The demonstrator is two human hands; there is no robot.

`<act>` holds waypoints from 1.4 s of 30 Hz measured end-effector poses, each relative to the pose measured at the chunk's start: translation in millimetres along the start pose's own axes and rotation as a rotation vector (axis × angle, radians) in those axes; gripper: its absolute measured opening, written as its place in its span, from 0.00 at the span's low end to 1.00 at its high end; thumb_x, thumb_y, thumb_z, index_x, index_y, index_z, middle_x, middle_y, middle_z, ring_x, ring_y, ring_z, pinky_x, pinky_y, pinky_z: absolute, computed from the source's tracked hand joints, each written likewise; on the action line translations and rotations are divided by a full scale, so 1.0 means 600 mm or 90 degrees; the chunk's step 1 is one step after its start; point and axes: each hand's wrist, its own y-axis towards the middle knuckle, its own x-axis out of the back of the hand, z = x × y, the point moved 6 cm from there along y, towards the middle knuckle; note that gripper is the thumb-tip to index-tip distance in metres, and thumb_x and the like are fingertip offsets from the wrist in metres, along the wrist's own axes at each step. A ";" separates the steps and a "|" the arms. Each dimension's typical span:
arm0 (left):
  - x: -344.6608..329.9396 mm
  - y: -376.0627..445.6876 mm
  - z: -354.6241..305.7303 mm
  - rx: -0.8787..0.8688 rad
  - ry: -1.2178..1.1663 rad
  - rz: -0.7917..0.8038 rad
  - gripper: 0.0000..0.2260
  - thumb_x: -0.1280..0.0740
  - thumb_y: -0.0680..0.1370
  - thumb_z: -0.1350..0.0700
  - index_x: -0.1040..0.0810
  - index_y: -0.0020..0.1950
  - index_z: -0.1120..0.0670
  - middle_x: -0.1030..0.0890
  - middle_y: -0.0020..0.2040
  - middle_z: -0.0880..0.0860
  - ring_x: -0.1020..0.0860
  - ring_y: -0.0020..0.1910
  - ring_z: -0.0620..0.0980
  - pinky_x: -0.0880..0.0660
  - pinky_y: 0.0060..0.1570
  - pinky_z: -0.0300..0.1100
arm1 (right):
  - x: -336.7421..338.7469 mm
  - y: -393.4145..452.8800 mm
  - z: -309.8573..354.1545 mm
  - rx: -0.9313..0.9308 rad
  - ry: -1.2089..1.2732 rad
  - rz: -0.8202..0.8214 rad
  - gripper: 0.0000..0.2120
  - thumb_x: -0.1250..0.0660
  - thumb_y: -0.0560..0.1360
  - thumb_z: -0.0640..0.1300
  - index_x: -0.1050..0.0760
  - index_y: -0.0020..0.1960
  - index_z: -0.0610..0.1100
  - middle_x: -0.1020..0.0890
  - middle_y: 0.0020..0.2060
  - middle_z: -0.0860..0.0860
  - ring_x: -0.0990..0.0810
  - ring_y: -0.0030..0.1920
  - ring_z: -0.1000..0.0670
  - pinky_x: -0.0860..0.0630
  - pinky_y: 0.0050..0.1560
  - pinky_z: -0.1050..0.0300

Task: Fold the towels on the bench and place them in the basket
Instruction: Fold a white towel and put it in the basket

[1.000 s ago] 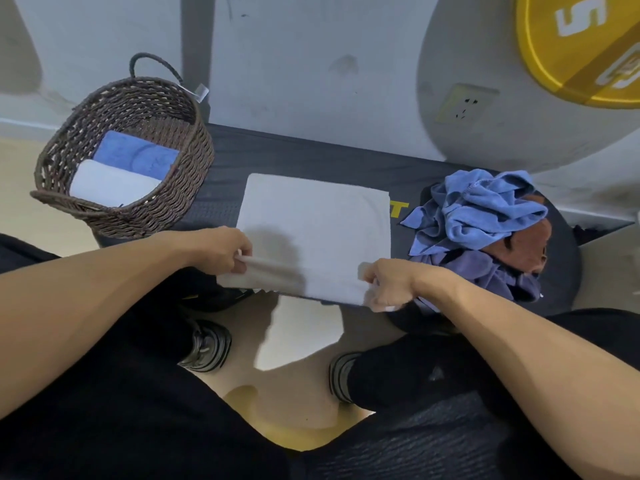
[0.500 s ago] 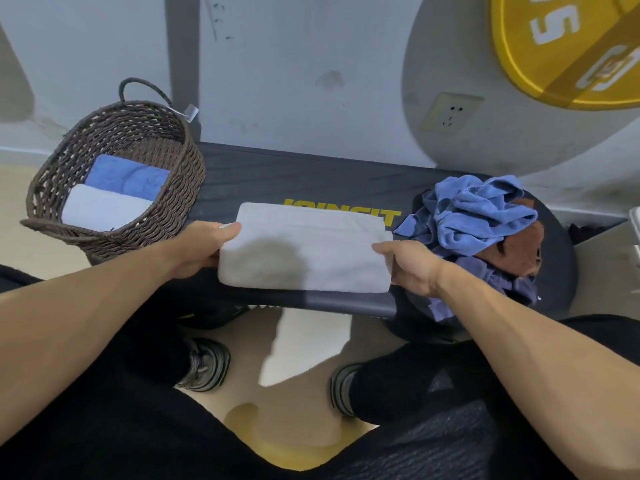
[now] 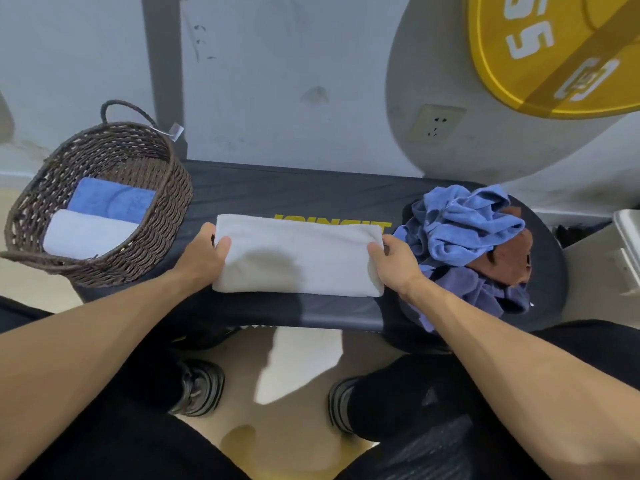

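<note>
A white towel (image 3: pixel 298 254), folded into a long rectangle, lies flat on the black bench (image 3: pixel 294 188). My left hand (image 3: pixel 204 252) grips its left end with the thumb on top. My right hand (image 3: pixel 394 263) grips its right end the same way. At the bench's left end stands a brown woven basket (image 3: pixel 173 188) holding a folded blue towel (image 3: pixel 110 199) and a folded white towel (image 3: pixel 86 233). A heap of unfolded towels (image 3: pixel 464 226), blue, purple and brown, sits at the bench's right end.
A grey wall with a socket (image 3: pixel 434 124) rises right behind the bench. A yellow weight plate (image 3: pixel 554 53) hangs at the top right. A pale box edge (image 3: pixel 627 244) is at the far right. My knees and shoes (image 3: pixel 201 389) are below the bench's front edge.
The white towel's near edge was lifted and folded over to the far edge, halving it. Both hands then slid out to the towel's two ends.
</note>
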 end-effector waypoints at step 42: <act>0.005 -0.005 -0.024 0.018 0.329 -0.114 0.20 0.36 0.78 0.47 0.34 0.58 0.62 0.22 0.52 0.66 0.22 0.50 0.67 0.29 0.45 0.54 | -0.021 0.004 -0.028 -0.086 -0.198 -0.104 0.18 0.39 0.79 0.46 0.35 0.63 0.35 0.22 0.56 0.36 0.22 0.55 0.36 0.33 0.44 0.53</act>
